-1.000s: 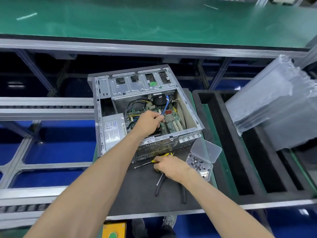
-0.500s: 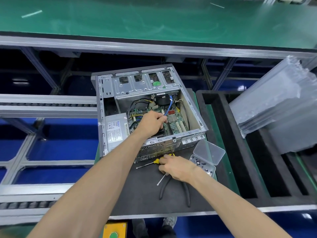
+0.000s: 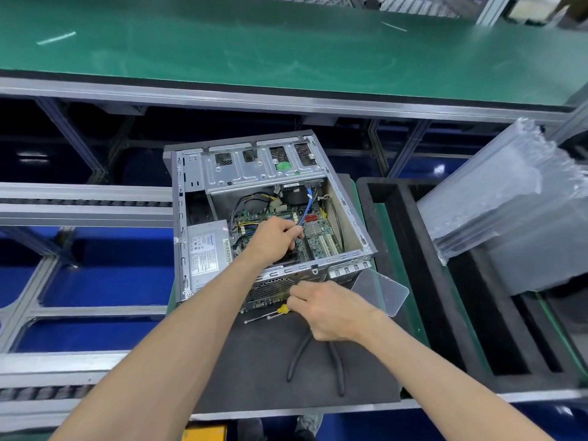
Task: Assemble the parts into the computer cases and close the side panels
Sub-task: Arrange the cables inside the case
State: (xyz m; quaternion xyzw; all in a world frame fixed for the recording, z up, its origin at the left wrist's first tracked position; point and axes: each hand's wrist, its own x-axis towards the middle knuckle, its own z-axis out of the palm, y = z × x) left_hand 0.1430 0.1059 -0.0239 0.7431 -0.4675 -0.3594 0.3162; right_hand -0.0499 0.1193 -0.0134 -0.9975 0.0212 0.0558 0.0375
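An open grey computer case (image 3: 191, 198) lies on its side on a dark foam mat (image 3: 254, 370). Its motherboard (image 3: 321, 230), cables and silver power supply (image 3: 206, 249) are exposed. My left hand (image 3: 275, 238) reaches into the case, with its fingers curled over a black part (image 3: 291, 257) on the board, next to a blue cable (image 3: 307, 208). My right hand (image 3: 324, 310) is just in front of the case's rear grille, and its fingertips are closed on the yellow handle of a screwdriver (image 3: 282, 309) lying on the mat. Black-handled pliers (image 3: 297, 358) lie partly under that hand.
A clear plastic lid (image 3: 386, 291) stands open to the right of my right hand. Further right are black foam trays (image 3: 445, 281) and a stack of clear air-cushion bags (image 3: 509, 202). A green conveyor belt (image 3: 286, 49) runs behind the case, and roller rails (image 3: 79, 202) run on the left.
My right hand has moved up from over the pliers to the yellow screwdriver handle. My left hand has stayed on the black part in the case.
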